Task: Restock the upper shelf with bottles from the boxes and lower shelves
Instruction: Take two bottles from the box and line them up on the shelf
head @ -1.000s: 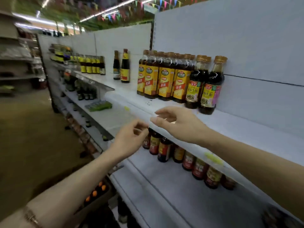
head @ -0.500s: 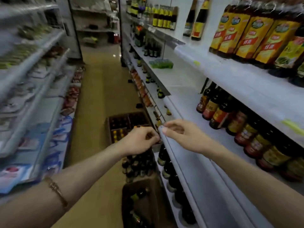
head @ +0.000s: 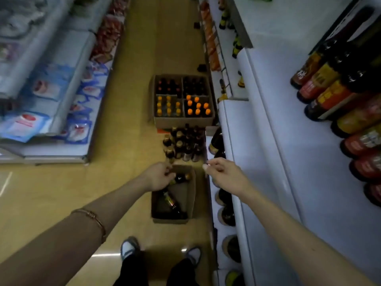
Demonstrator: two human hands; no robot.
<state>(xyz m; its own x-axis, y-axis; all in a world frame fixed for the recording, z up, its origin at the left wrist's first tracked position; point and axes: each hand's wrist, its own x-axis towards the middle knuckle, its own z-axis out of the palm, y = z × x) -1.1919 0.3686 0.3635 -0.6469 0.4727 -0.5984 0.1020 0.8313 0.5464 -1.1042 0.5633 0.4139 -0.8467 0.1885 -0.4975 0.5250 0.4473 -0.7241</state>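
- While the view looked steeply down the aisle, the small open box [head: 186, 203] on the floor served as the landmark, lying just ahead of the person's shoes [head: 129, 247].
- Inside that box lay two dark bottles [head: 172, 203] on their sides, one near its far end and one across its middle.
- The left hand [head: 158, 176] hung over the far left corner of the box, its fingers curled; whether the grip was clamped on the nearest bottle or only closed above it could not be told.
- A thin bracelet [head: 92, 217] circled the left forearm, to the near left of the box.
- The right hand [head: 223, 172] hovered just right of the box's far end, beside the shelf edge [head: 233, 162], finger and thumb loosely together and holding nothing.
- Just beyond the box stood a cluster of dark upright bottles [head: 183, 144] on the floor.
- Farther beyond stood a larger divided carton [head: 183, 120], with orange-capped bottles [head: 198, 106] in its nearer compartments and dark caps in the farther ones.
- To the right of the box rose white shelving, with a row of labelled bottles [head: 334, 93] on a higher shelf [head: 288, 141].
- Low beside the box, on the bottom shelf, more dark bottles [head: 226, 215] showed partly hidden.
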